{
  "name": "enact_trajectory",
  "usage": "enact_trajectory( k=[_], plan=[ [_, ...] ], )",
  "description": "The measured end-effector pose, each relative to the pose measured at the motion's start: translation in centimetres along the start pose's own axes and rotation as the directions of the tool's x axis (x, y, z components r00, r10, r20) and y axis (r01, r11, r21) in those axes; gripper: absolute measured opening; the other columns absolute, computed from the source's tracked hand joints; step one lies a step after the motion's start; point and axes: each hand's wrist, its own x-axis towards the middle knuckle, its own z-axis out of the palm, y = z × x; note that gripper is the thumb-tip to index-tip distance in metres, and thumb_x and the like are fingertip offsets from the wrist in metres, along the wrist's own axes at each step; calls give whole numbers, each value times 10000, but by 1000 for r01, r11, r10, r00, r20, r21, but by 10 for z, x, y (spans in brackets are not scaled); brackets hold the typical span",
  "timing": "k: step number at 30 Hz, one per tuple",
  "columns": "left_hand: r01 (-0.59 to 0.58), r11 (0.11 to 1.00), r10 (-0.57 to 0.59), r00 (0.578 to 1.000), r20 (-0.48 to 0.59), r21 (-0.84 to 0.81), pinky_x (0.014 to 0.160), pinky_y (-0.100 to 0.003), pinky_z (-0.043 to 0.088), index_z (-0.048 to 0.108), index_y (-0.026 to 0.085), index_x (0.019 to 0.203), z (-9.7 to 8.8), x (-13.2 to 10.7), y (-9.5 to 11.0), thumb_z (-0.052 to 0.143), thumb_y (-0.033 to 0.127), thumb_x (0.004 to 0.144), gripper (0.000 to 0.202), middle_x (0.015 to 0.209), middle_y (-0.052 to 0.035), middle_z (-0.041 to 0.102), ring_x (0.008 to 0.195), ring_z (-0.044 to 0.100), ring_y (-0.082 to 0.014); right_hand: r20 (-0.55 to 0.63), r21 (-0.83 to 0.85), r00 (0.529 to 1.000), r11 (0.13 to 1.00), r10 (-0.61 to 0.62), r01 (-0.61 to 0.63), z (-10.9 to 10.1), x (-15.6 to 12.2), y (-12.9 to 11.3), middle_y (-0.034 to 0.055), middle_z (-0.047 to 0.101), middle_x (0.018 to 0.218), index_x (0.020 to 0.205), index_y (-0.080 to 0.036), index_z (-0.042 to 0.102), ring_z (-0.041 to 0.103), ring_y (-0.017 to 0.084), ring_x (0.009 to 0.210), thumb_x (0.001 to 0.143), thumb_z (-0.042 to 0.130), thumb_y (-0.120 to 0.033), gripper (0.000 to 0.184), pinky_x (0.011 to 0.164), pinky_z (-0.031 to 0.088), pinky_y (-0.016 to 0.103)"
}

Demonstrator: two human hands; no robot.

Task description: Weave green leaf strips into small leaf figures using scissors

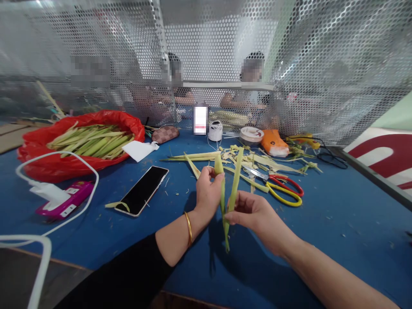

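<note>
Over the near middle of the blue table, my left hand [207, 191] is closed on a pale green leaf strip [218, 163]; its upper end stands above the thumb. Close on the right, my right hand [252, 213] pinches a second length of leaf [237, 174] between thumb and fingers. The two lengths meet in a V below, and I cannot tell whether they are one piece. Scissors [285, 189] with red and yellow handles lie beyond my right hand, blades partly over leaf scraps [264, 161].
At the left, a red plastic bag [35, 156] holds many leaf strips. A phone [143, 191], a purple power strip [75, 199] and a white cable [96, 176] lie nearer. String [215, 131], tape [251, 135] and an orange packet [273, 141] sit before a perforated metal screen [209, 43]; people are behind it.
</note>
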Motion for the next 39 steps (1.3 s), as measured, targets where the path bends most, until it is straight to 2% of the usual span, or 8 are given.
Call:
enact_trajectory(
  k=[8, 14, 21, 26, 30, 34, 36, 39],
  plan=[
    [-10, 999, 10, 1000, -8, 38, 640, -274, 413, 527, 207, 771, -1, 2, -2, 611, 269, 781, 105, 752, -4, 607, 682, 551, -147, -1, -17, 1000, 999, -28, 28, 0, 0, 1, -36, 567, 598, 662, -176, 595, 510, 105, 578, 681, 745, -257, 172, 587, 430, 249],
    [28, 1000, -28, 999, -46, 0, 635, -268, 411, 541, 205, 773, 0, 7, -10, 620, 281, 768, 110, 739, -3, 609, 690, 559, -154, 7, 29, 998, 998, -56, 56, -3, -3, -5, -19, 603, 650, 718, -180, 630, 565, 121, 606, 661, 787, -302, 207, 610, 491, 268],
    [59, 998, -58, 997, -59, 15, 615, -258, 408, 546, 202, 769, -1, 10, -10, 623, 274, 765, 106, 718, 3, 599, 653, 543, -140, 153, 95, 984, 993, -86, 72, -10, -8, -12, -18, 604, 648, 735, -178, 646, 560, 105, 549, 686, 790, -282, 184, 565, 487, 248],
    [87, 996, -88, 995, -55, -19, 598, -252, 397, 539, 202, 765, -1, 12, -11, 635, 280, 751, 124, 703, 9, 580, 634, 529, -135, 357, 234, 929, 972, -100, 15, -28, -18, -21, -22, 570, 612, 721, -197, 636, 538, 108, 463, 674, 800, -286, 192, 462, 445, 243],
    [116, 991, -119, 992, -46, -66, 579, -244, 396, 547, 201, 759, -1, 13, -12, 648, 279, 733, 131, 688, 8, 583, 621, 528, -134, 331, 329, 930, 943, -157, 42, -44, -21, -31, -43, 500, 536, 661, -219, 594, 469, 96, 388, 659, 796, -369, 251, 400, 402, 238],
    [127, 987, -130, 991, -17, -100, 567, -239, 407, 556, 193, 753, -1, 9, -4, 650, 281, 725, 132, 686, 3, 594, 607, 533, -130, 98, -28, 994, 998, -47, 50, -53, -3, -28, -26, 579, 634, 859, -204, 615, 528, 101, 494, 649, 791, -320, 297, 494, 457, 239],
    [153, 977, -149, 988, 36, -152, 562, -234, 413, 555, 189, 750, -1, 6, 2, 653, 285, 717, 141, 675, 10, 587, 595, 528, -123, -9, -241, 999, 969, 43, -44, -55, 9, -19, -50, 564, 596, 839, -187, 579, 518, 85, 481, 642, 773, -286, 293, 496, 454, 221],
    [220, 945, -194, 973, 127, -241, 551, -222, 415, 547, 185, 752, -1, 1, 10, 661, 283, 704, 158, 655, 25, 570, 574, 512, -109, -17, -434, 977, 879, 210, -197, -55, 19, -8, -61, 576, 555, 855, -177, 556, 513, 80, 416, 649, 723, -247, 274, 417, 411, 195]
  ],
)
